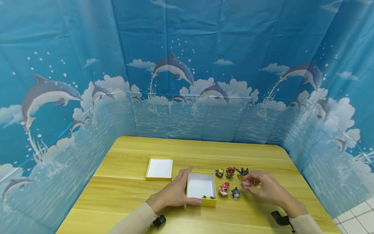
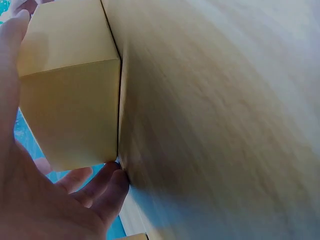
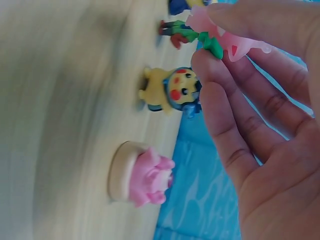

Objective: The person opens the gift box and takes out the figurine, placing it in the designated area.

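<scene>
My left hand (image 1: 176, 191) grips the left side of an open yellow box (image 1: 208, 203), thumb along the front and fingers at the back. The box has a white inside, and a small dark-and-yellow piece (image 1: 208, 197) shows by its front wall. Between thumb and fingers, my right hand (image 1: 270, 190) pinches a pink toy figurine (image 3: 240, 42) with a green part, held above the table. Near that hand are a grey figurine (image 1: 235, 193), a pink-and-red one (image 1: 224, 188) and a black-eared one (image 1: 243, 172). The right wrist view shows a yellow red-cheeked figurine (image 3: 175, 89).
A shallow yellow-rimmed lid (image 1: 159, 178), white inside, lies left of the box. Behind the box's right side stand a purple-and-yellow figurine (image 1: 219, 172) and a reddish-brown one (image 1: 230, 172). A pink figurine on a beige base (image 3: 150, 175) appears in the right wrist view. Dolphin-printed curtains (image 1: 204, 120) border the wooden table.
</scene>
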A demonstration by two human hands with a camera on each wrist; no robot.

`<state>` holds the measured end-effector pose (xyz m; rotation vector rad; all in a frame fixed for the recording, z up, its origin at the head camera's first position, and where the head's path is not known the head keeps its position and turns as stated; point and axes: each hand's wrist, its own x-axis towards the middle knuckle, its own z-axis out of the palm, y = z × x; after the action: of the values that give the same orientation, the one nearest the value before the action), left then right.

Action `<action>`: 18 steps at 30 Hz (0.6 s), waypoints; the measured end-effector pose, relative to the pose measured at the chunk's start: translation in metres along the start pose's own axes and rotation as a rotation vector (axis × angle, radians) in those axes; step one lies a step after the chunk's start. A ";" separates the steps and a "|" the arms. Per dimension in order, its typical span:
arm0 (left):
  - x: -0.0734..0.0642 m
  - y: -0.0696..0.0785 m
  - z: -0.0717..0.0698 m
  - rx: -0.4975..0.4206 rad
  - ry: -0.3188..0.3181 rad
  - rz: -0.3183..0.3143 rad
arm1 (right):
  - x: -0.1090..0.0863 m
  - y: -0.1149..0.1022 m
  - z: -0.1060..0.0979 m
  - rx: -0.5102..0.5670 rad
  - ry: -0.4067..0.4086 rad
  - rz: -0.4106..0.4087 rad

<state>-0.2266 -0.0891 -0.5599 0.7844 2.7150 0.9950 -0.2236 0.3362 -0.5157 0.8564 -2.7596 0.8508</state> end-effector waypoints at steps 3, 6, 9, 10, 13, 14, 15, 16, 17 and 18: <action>-0.001 0.000 -0.001 -0.003 -0.011 -0.002 | -0.003 0.004 0.003 0.002 0.001 -0.003; -0.001 -0.001 -0.002 0.003 -0.019 -0.005 | -0.005 0.007 0.006 0.017 -0.010 -0.003; 0.000 -0.002 -0.001 0.009 -0.020 -0.005 | -0.007 0.011 0.008 0.034 -0.028 0.000; 0.000 -0.002 -0.001 0.011 -0.020 -0.005 | -0.007 0.012 0.008 0.036 -0.033 0.002; -0.001 -0.002 -0.001 0.011 -0.019 -0.006 | -0.008 0.015 0.011 0.042 -0.045 0.007; -0.001 -0.001 -0.001 0.011 -0.019 -0.007 | -0.009 0.016 0.011 0.045 -0.048 0.008; -0.001 -0.001 -0.002 0.011 -0.019 -0.008 | -0.009 0.017 0.012 0.049 -0.050 0.008; -0.001 -0.001 -0.002 0.009 -0.020 -0.010 | -0.010 0.018 0.013 0.053 -0.053 0.009; -0.002 -0.001 -0.002 0.008 -0.022 -0.013 | -0.010 0.018 0.014 0.061 -0.059 0.013; -0.002 -0.001 -0.001 0.006 -0.022 -0.014 | -0.011 0.019 0.015 0.069 -0.067 0.017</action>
<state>-0.2259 -0.0914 -0.5595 0.7714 2.7025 0.9693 -0.2246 0.3461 -0.5403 0.8892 -2.8136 0.9419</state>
